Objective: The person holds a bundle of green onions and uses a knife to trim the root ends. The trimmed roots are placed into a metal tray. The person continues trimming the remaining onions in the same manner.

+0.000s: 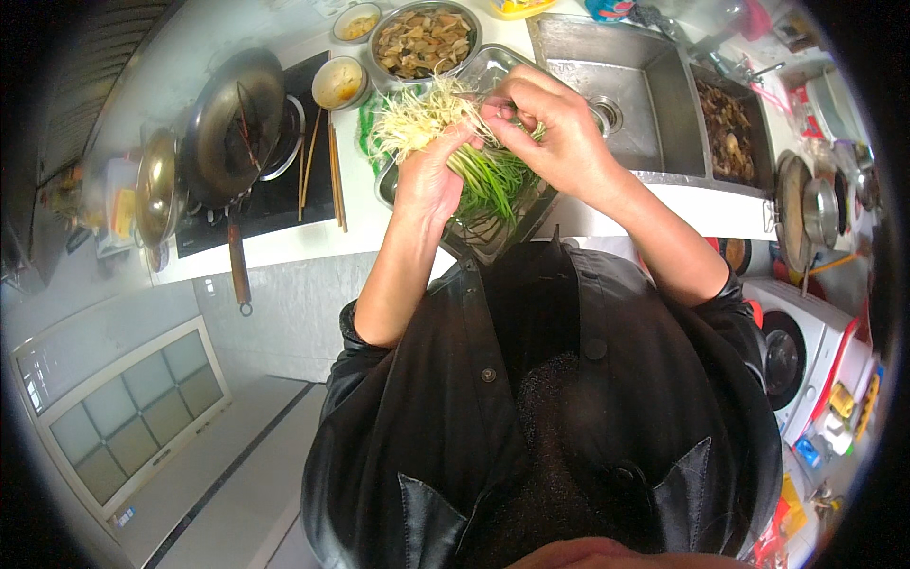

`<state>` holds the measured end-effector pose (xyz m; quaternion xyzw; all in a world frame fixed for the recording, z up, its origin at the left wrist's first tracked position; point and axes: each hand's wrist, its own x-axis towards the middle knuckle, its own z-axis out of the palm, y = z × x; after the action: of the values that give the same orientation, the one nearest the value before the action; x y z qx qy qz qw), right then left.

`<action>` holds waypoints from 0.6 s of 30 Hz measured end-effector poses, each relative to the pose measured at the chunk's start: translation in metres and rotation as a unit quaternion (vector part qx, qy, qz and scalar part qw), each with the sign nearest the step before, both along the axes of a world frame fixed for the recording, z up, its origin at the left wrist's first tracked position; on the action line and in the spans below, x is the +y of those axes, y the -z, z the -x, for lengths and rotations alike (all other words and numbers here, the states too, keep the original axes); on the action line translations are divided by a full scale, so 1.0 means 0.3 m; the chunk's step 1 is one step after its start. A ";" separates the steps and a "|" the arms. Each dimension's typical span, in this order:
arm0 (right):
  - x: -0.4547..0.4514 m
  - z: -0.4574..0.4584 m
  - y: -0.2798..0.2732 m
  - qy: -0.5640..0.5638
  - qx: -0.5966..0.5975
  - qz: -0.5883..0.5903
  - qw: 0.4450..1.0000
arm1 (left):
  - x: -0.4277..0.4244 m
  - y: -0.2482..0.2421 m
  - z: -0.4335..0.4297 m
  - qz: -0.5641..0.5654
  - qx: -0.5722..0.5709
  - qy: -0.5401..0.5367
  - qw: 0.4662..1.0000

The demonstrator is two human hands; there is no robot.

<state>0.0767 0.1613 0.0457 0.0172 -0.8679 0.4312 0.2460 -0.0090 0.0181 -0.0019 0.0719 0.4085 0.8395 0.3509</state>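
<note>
My left hand [432,174] grips a thick bunch of thin green stalks [487,181], likely young spring onions or chives. Their pale, stringy roots [419,121] fan out above my thumb, and the green leaves hang down below my palm. At the right side of the roots, my right hand [551,131] has its thumb and fingers pinched on part of the bunch; the exact piece is partly hidden. Beneath both hands lies a rectangular metal tray [387,183], with more green leaves over it.
Left is a wok [213,149] on a black cooktop [284,206], beside wooden chopsticks [335,171]. Behind the tray stand a metal bowl of sliced food [424,43] and two small bowls, one nearer [340,83]. A steel sink [657,107] is right; its side basin holds brown scraps [725,135].
</note>
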 end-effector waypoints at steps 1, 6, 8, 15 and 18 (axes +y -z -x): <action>-0.001 -0.002 0.000 -0.006 -0.012 0.012 1.000 | -0.001 0.001 0.002 0.005 -0.004 0.007 1.000; 0.016 -0.013 -0.023 -0.031 -0.022 0.083 0.996 | -0.010 0.003 -0.001 -0.002 0.002 0.011 1.000; 0.031 -0.026 -0.039 -0.027 -0.047 0.112 0.992 | -0.012 0.004 -0.003 0.000 -0.009 0.004 1.000; 0.023 -0.007 -0.044 -0.023 -0.019 0.075 0.997 | -0.008 -0.005 -0.005 0.009 -0.014 0.019 1.000; 0.023 0.003 -0.035 -0.037 -0.031 0.033 0.998 | -0.011 -0.010 -0.011 0.007 -0.013 0.028 1.000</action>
<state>0.0757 0.1682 0.0561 0.0279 -0.8592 0.4690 0.2027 -0.0056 0.0146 0.0010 0.0703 0.4077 0.8275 0.3796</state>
